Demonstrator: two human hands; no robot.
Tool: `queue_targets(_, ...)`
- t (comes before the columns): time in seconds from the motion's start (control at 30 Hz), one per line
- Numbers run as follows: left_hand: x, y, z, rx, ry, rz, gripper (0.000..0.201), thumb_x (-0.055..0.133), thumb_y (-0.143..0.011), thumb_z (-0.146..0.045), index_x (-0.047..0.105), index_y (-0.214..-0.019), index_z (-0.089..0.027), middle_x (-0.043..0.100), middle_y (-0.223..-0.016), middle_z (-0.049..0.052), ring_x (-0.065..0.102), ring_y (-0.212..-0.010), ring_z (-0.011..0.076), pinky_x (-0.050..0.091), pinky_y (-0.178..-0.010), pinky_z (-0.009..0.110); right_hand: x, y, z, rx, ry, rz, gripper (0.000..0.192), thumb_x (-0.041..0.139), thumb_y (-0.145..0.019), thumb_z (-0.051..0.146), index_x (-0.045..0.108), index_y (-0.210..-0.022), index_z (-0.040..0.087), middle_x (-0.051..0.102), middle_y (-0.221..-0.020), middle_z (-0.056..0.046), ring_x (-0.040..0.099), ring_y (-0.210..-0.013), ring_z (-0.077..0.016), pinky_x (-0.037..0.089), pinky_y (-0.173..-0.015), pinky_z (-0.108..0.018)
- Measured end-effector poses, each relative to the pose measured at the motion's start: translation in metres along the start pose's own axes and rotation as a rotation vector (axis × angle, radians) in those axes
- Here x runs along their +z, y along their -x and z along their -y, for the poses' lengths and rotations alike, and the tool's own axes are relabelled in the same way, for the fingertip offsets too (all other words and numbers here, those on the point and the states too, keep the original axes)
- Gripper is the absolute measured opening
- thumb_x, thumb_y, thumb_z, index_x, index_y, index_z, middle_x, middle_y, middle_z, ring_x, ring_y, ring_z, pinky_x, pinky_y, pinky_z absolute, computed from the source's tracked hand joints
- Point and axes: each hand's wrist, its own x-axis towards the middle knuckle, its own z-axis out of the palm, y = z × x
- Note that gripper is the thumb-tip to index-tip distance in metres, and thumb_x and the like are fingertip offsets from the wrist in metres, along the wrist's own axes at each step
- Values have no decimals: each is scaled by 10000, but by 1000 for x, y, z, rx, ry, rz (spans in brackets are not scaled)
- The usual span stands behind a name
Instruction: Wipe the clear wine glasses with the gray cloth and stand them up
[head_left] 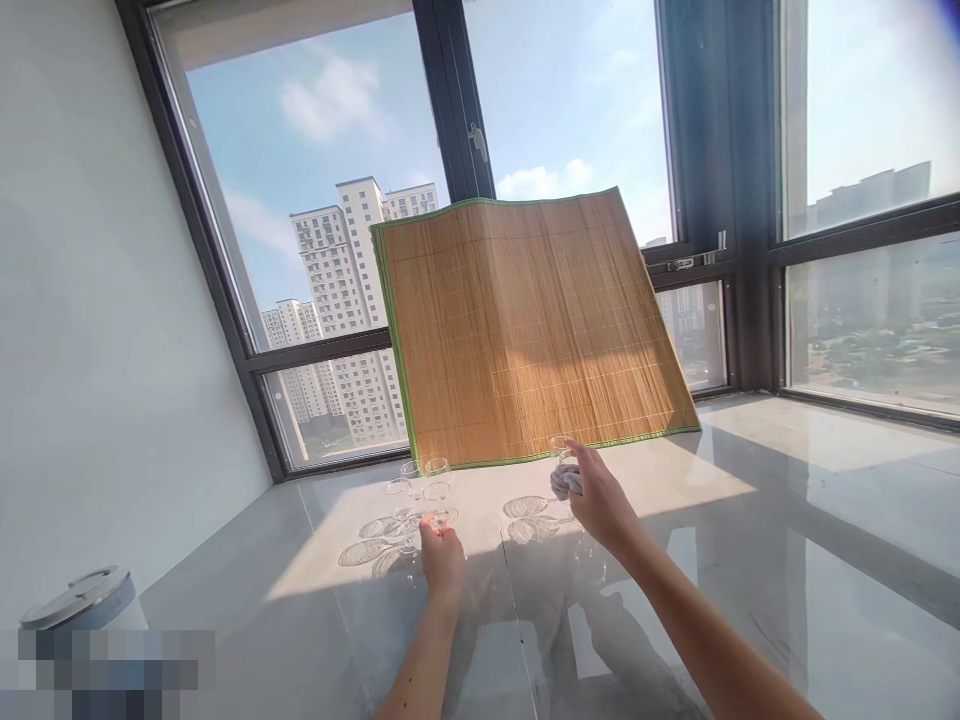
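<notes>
Several clear stemmed glasses (436, 490) stand close together on the glossy tiled ledge, casting patterned shadows to their left. At the near side of this group, my left hand (442, 555) is closed on a glass (444, 517), its fingers near the rim. Further right, a crumpled white-grey cloth (564, 482) is gripped in my right hand (604, 500). Next to those fingers is another clear glass (559, 443), partly hidden by the cloth and hand; whether my fingers touch it I cannot tell.
A folded bamboo mat (525, 320) with green edging leans against the dark-framed window (450, 100) behind the glasses. At the lower left stands a lidded white container (82, 595), partly blurred out. A white wall (112, 300) bounds the ledge (750, 560) on the left.
</notes>
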Motion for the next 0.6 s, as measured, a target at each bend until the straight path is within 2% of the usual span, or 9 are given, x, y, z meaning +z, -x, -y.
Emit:
queue_targets(0.07,-1,5,-5,-21,10,-12,414,356,-917,-312,483,-1287,-177,667,-871,59,649,-720,200,477,-630,300,7,5,11,-12,-95,-50,617,406,-658,9,438,-1241,210,560,-1081,-90,580,-853,-182,464,-717,-291)
queue_targets(0.1,-2,8,-8,11,12,-18,410,362,-915,-294,492,-1284,-170,673,-918,72,655,-788,204,485,-672,299,12,9,17,-23,-149,-54,577,413,-665,13,449,-1205,212,567,-1026,-70,576,-839,-178,464,-721,-287)
queue_targets(0.17,-3,15,-15,179,-19,-25,412,380,-911,-270,507,-1286,-155,675,-956,84,647,-880,212,487,-764,314,24,20,29,-56,-238,3,558,425,-663,12,448,-1178,225,575,-971,-44,568,-800,-165,464,-717,-278)
queue_targets(0.27,-4,25,-23,514,-141,11,382,419,-895,-207,557,-1250,-171,669,-866,48,627,-841,205,444,-916,383,39,36,44,-170,-288,129,600,424,-646,-8,437,-1192,241,583,-977,-38,567,-831,-166,461,-742,-279)
queue_targets(0.37,-4,34,-30,745,-309,35,283,461,-823,-75,667,-973,-197,639,-754,23,597,-783,196,388,-982,431,45,45,50,-262,-259,223,604,424,-651,-13,432,-1199,241,595,-1010,-54,566,-882,-184,458,-759,-291)
queue_targets(0.47,-5,41,-38,867,-392,58,243,482,-778,-13,648,-762,-190,625,-728,30,577,-804,203,369,-993,440,45,44,46,-282,-195,234,619,415,-638,-19,433,-1200,240,598,-1006,-60,560,-886,-196,453,-754,-301)
queue_targets(0.6,-11,43,-45,937,-378,57,243,526,-783,-23,680,-822,-207,636,-763,25,542,-834,205,336,-1013,462,44,37,34,-220,-158,164,629,407,-635,-21,433,-1206,241,599,-1016,-61,563,-893,-196,450,-753,-296)
